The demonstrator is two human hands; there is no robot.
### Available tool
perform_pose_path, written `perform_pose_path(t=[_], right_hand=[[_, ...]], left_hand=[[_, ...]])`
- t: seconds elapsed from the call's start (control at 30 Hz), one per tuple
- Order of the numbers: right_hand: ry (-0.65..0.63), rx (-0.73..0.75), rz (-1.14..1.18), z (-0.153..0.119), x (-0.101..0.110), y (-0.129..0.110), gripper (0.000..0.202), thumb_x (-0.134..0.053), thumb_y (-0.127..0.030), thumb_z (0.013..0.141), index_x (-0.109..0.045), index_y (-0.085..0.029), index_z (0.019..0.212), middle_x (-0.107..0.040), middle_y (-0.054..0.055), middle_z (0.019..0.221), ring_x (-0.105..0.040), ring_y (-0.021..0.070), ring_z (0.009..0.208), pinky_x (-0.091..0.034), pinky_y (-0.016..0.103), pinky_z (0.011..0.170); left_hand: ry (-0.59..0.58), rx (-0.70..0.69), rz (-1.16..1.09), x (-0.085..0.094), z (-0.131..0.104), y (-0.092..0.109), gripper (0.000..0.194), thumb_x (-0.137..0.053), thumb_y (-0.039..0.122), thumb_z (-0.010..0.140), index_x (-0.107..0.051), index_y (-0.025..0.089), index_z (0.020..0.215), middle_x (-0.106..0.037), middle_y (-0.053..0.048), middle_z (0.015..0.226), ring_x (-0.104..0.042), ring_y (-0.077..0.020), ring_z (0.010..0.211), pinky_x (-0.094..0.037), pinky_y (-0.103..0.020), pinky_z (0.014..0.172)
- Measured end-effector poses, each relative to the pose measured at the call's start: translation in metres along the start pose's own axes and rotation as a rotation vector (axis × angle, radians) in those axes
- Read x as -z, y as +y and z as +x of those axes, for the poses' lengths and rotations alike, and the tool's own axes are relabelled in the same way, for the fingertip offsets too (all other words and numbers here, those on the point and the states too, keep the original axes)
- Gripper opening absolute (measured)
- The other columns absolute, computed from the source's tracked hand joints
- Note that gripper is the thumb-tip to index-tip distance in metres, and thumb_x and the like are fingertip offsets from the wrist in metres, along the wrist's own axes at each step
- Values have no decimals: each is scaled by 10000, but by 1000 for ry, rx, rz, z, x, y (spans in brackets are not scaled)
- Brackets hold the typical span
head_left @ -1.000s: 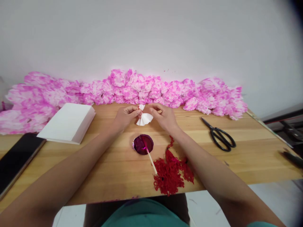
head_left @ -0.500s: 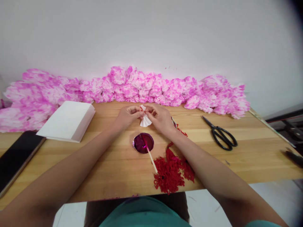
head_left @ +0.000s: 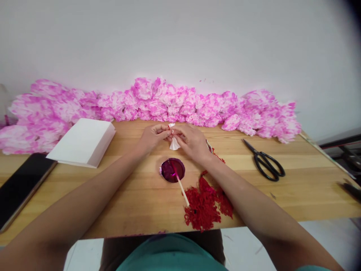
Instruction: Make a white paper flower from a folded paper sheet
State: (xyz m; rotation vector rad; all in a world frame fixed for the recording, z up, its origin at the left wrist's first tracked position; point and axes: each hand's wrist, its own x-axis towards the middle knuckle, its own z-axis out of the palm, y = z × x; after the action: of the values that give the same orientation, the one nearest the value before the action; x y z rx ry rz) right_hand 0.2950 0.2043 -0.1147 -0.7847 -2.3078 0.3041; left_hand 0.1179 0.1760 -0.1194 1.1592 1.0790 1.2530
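Both hands meet over the middle of the table, pinching a small gathered piece of white paper (head_left: 174, 143) that fans out below the fingers. My left hand (head_left: 153, 138) grips it near a bit of red thread at its waist. My right hand (head_left: 191, 141) holds it from the other side, its fingers covering much of the middle. Just below the hands sits a round dish of dark magenta liquid (head_left: 169, 171), with a thin stick (head_left: 183, 192) resting in it. The stick's lower end reaches a tangle of red yarn (head_left: 201, 210), partly under my right forearm.
Pink and white paper flowers (head_left: 158, 101) line the back against the wall. A stack of white paper (head_left: 81, 141) and a black phone (head_left: 22, 188) lie at the left. Black-handled scissors (head_left: 266, 163) lie at the right of the wooden table (head_left: 126, 210), another dark tool at its far right.
The view has shifted slightly. The fingers of my right hand have closed further over the middle of the white paper, and less of it shows. Both hands still hold it.
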Motion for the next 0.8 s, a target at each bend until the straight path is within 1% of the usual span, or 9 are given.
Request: perform_pose_path(t=[0.1, 0.17, 0.23, 0.3, 0.33, 0.4, 0.53, 0.67, 0.8], right_hand=[[-65, 74, -51, 0, 2, -4, 279, -423, -227, 971, -631, -219, 1157, -713, 77, 1035, -600, 225, 986, -448, 377, 872], [-78, 81, -33, 0, 2, -5, 276, -417, -234, 974, -636, -225, 1141, -711, 71, 1041, -600, 221, 980, -446, 374, 874], [-46, 29, 28, 0, 2, -3, 258, -460, -243, 956, -628, -236, 1152, -705, 59, 1067, -604, 212, 989, -447, 368, 888], [0, -64, 107, 0, 2, 1, 257, -498, -253, 934, -621, -239, 1159, -700, 52, 1070, -613, 203, 974, -455, 357, 878], [12, -106, 138, 1, 2, 3, 247, -507, -259, 927, -626, -235, 1143, -699, 52, 1055, -616, 199, 957, -459, 349, 862], [-7, -149, 166, 1, 1, 6, 201, -515, -269, 922, -649, -223, 1065, -701, 50, 1005, -616, 193, 917, -455, 330, 826], [-70, -133, 141, 2, -2, 9, 109, -569, -249, 893, -665, -197, 902, -688, 38, 895, -600, 176, 849, -422, 299, 781], [-105, -158, 139, 2, -2, 10, 98, -575, -222, 881, -665, -197, 851, -679, 20, 827, -585, 162, 788, -396, 277, 733], [-120, -172, 108, 1, -2, 10, 125, -556, -222, 885, -667, -202, 829, -683, 19, 824, -582, 166, 803, -389, 281, 752]], left_hand=[[-9, -8, 21, 1, 0, 0, 301, -788, 403, 687, -653, 137, 732, -671, -22, 709, -627, -136, 662, -514, -280, 698], [-10, -15, 28, 1, 0, -2, 292, -784, 394, 690, -646, 139, 731, -670, -20, 714, -629, -136, 668, -510, -280, 702], [-12, -7, 18, 1, 1, -3, 280, -791, 363, 674, -635, 140, 742, -674, -17, 725, -635, -135, 670, -513, -282, 707], [-14, 9, -1, 1, 2, -4, 281, -800, 332, 653, -619, 140, 750, -677, -15, 726, -637, -131, 663, -522, -287, 711], [-16, 15, -6, 1, 2, -4, 284, -802, 320, 644, -614, 138, 754, -677, -13, 724, -637, -129, 659, -526, -288, 710], [-16, 21, -12, 1, 2, -4, 288, -804, 306, 634, -610, 135, 762, -675, -9, 723, -634, -123, 656, -532, -286, 708], [-13, 24, -9, 1, 1, -4, 282, -811, 276, 619, -621, 133, 771, -677, -2, 755, -636, -112, 679, -528, -270, 724], [-33, 20, 1, 1, 2, -7, 276, -812, 277, 609, -633, 142, 769, -680, -3, 765, -636, -117, 692, -517, -270, 729], [-61, 8, 51, 3, 3, -11, 299, -801, 304, 625, -646, 139, 820, -690, -26, 823, -639, -128, 731, -505, -271, 730]])
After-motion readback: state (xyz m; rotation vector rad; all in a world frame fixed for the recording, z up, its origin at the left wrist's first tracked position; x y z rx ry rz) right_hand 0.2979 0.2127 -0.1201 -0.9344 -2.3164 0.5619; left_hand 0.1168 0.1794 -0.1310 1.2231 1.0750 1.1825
